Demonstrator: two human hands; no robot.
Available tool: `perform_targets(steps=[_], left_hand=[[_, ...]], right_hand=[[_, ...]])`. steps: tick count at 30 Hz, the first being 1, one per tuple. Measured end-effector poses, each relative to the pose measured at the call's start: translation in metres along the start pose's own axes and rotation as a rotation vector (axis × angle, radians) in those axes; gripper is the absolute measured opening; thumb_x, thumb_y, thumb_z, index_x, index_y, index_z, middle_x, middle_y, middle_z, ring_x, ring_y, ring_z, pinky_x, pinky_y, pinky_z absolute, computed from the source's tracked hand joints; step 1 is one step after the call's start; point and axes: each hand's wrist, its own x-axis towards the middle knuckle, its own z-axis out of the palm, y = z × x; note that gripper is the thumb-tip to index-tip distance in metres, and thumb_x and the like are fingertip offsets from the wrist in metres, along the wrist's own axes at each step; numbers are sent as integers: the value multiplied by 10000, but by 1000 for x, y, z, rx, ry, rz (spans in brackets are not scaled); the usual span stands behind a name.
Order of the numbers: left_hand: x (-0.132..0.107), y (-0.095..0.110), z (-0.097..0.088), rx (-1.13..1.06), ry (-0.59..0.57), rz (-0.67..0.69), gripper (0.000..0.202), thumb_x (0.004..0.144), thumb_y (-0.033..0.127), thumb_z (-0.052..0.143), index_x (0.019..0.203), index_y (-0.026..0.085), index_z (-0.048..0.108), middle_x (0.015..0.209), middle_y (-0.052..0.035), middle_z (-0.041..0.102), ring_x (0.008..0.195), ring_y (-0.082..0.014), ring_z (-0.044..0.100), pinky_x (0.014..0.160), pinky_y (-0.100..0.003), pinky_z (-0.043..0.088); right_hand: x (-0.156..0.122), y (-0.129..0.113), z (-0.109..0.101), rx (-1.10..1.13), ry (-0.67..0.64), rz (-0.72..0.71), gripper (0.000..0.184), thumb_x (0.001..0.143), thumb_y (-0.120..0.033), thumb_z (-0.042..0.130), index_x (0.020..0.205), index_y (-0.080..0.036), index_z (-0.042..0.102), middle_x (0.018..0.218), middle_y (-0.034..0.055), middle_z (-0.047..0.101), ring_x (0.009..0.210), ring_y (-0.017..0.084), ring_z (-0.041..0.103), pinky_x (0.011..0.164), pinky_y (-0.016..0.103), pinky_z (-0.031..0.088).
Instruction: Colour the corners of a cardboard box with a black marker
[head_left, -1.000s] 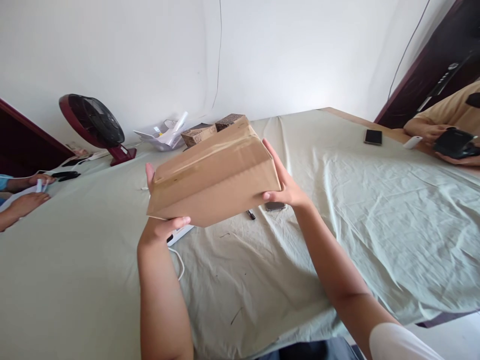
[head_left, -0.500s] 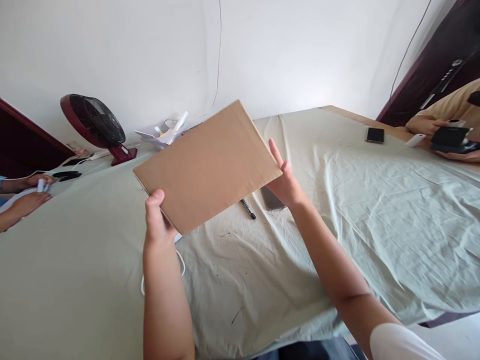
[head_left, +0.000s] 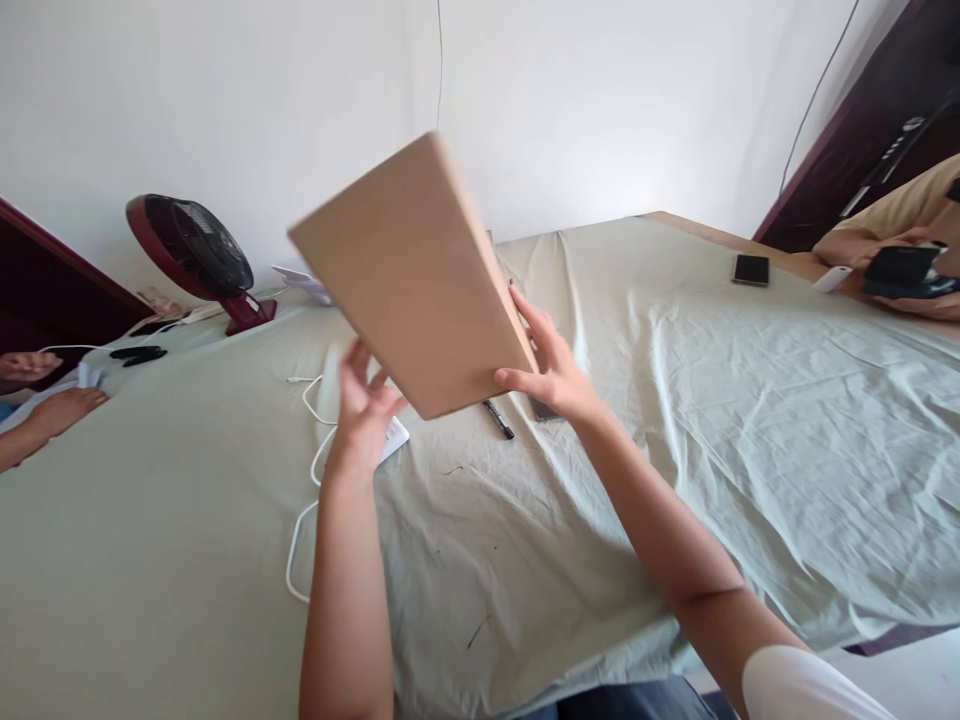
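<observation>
A flat brown cardboard box is held up in the air, tilted, its broad plain face toward me. My right hand grips its lower right corner, thumb on the face and fingers along the side. Beside the lower left edge is my left hand, fingers spread; whether its fingertips touch the box I cannot tell. Below on the cloth, partly hidden by my left hand, lies a white flat object close to a white cable. A black pen and a dark flat object lie under the box.
A greenish cloth with wrinkles covers the table. A dark red fan and white papers stand by the wall. A phone lies at the right. Other people's hands work at the left and right edges.
The box has turned more upright and risen. My left hand has loosened from its left corner, fingers now spread. My right thumb now presses on the box's face.
</observation>
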Motion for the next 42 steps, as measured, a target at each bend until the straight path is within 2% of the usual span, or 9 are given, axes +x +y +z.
perform_targets(steps=[2,4,7,11,15,18,24,31,42], left_hand=[[2,3,-16,7,41,195,1143,712,615,922,1626,579,237,1819,-13,152,1661,-431,242,1044,-543,627],[3,6,-26,35,15,280,1192,741,553,931,1644,622,156,1837,22,97,1683,-410,200,1066,-539,624],[3,8,-35,10,-21,262,1017,772,498,919,1623,561,365,1818,13,213,1651,-405,301,1131,-565,592],[1,7,-44,-58,77,359,796,772,584,903,1502,458,613,1718,-5,434,1637,-385,345,1234,-545,513],[-9,6,-42,146,-99,157,841,634,503,1015,1377,276,694,1337,-135,717,1289,-404,687,1060,-536,628],[-17,10,-35,280,-91,66,718,682,497,980,1274,203,698,1190,-146,751,1144,-376,734,982,-518,650],[-21,19,-28,284,-35,46,729,706,426,963,1335,216,659,1256,-143,726,1216,-377,698,1046,-528,605],[-24,23,-30,288,-9,28,785,720,438,962,1384,193,622,1330,-159,701,1295,-379,668,1084,-502,579],[-16,18,-22,300,-99,71,718,759,443,943,1343,218,592,1309,-141,692,1233,-333,694,1001,-435,618]], right_hand=[[0,-3,-13,-82,19,-68,968,761,-665,902,1608,-400,518,1728,50,300,1630,422,258,1342,668,285],[0,-4,-21,-120,28,-128,1008,735,-709,894,1614,-402,510,1733,50,268,1626,431,254,1335,672,301],[0,-5,-24,-148,66,-194,1217,642,-794,899,1681,-416,390,1776,32,178,1615,440,268,1339,659,315],[-2,-8,-18,-142,183,-241,1311,580,-949,808,1688,-445,321,1810,-11,103,1631,483,243,1293,688,377],[-4,-13,-8,-134,280,-320,1242,600,-1025,712,1640,-428,388,1796,-6,178,1682,495,93,1282,736,359],[-7,-18,-4,-112,258,-299,1192,675,-987,713,1664,-429,349,1796,-14,217,1698,482,11,1308,766,292],[-12,-24,-2,-101,120,-217,1218,754,-923,750,1729,-487,164,1846,-77,55,1713,426,-13,1375,711,119],[-5,-16,-10,-185,37,-324,1189,802,-873,764,1740,-466,160,1844,-28,120,1695,427,162,1383,683,150],[4,-4,-35,-368,16,-425,1176,840,-887,691,1741,-474,56,1842,-7,109,1669,457,226,1340,750,227]])
